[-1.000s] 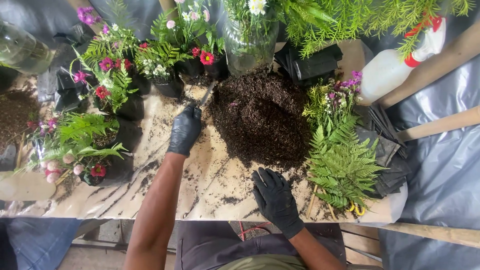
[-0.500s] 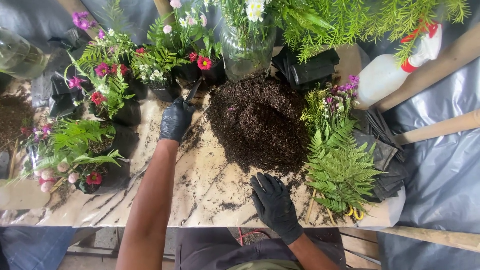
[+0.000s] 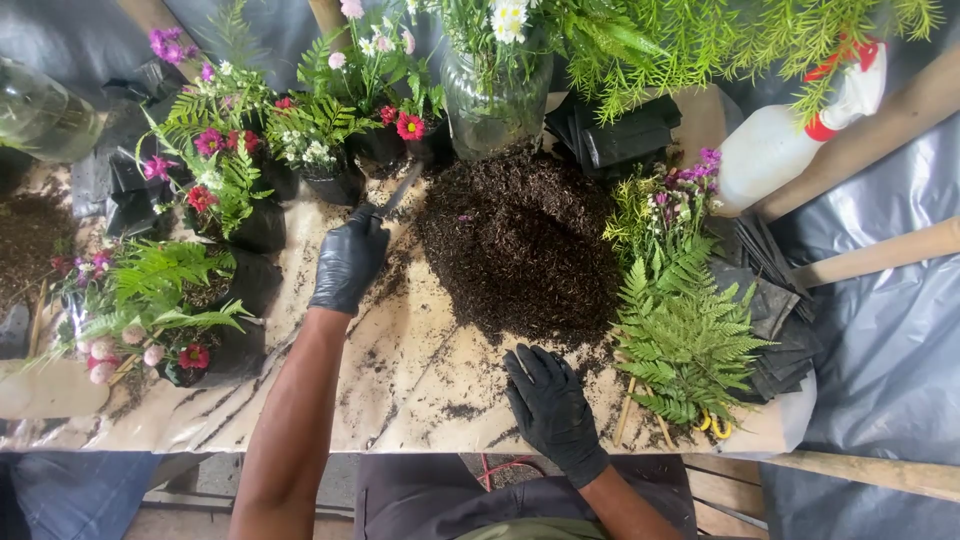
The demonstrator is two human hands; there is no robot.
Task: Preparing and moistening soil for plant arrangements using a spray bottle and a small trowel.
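Your left hand point(image 3: 348, 262) grips a trowel point(image 3: 400, 190) angled at the soil heap point(image 3: 520, 245); your right hand point(image 3: 548, 405) lies flat, empty, bracing its edge.

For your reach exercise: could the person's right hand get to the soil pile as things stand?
Probably yes. The right hand lies flat on the paper just below the soil pile, with only scattered crumbs between them; the left hand is off to the side.

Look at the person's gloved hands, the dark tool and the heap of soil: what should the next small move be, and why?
Probably a short push of the tool rightward into the soil heap. The left hand grips it with the blade pointing at the heap's upper left edge, just short of the soil. The right hand lies flat on the paper at the heap's near edge, holding nothing.
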